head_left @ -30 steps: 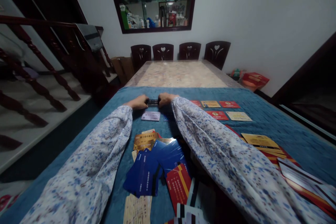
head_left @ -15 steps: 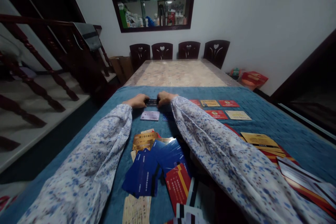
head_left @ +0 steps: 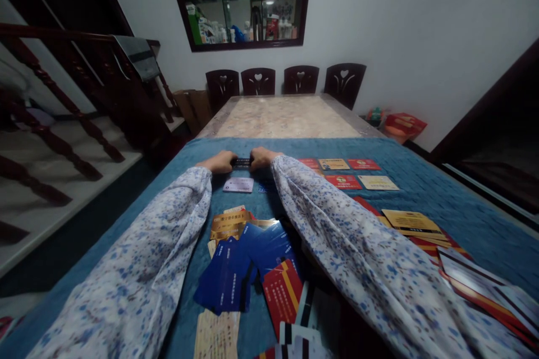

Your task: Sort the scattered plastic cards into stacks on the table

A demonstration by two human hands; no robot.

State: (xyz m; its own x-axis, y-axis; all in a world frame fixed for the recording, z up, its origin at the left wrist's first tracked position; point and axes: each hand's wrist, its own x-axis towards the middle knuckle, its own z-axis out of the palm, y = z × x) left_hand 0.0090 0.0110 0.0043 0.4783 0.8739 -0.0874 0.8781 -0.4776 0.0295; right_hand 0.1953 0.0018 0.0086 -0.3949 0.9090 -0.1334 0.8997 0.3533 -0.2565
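Observation:
At the far part of the blue cloth, a black card [head_left: 241, 164] with pale print lies between my two hands. My left hand [head_left: 222, 162] grips its left end with bent fingers. The fingers of my right hand [head_left: 261, 158] are closed on its right end. Just nearer to me lies a pale lilac card [head_left: 238, 185]. Beside that, a blue patterned card [head_left: 265, 187] is partly covered by my right sleeve. Between my forearms spreads a loose pile of blue cards [head_left: 229, 277], gold cards [head_left: 225, 225] and red cards [head_left: 283, 294].
Right of my right arm, red cards [head_left: 342, 182] and a cream card [head_left: 380, 182] lie in rows. Nearer are fanned gold cards [head_left: 410, 221] and white striped cards [head_left: 474, 275]. The blue cloth [head_left: 425, 179] covers the near table. Chairs [head_left: 301, 79] stand at the far end.
The view has shifted slightly, so everything sits a little further left. Both hands stay on the black card, and the cards lie as before.

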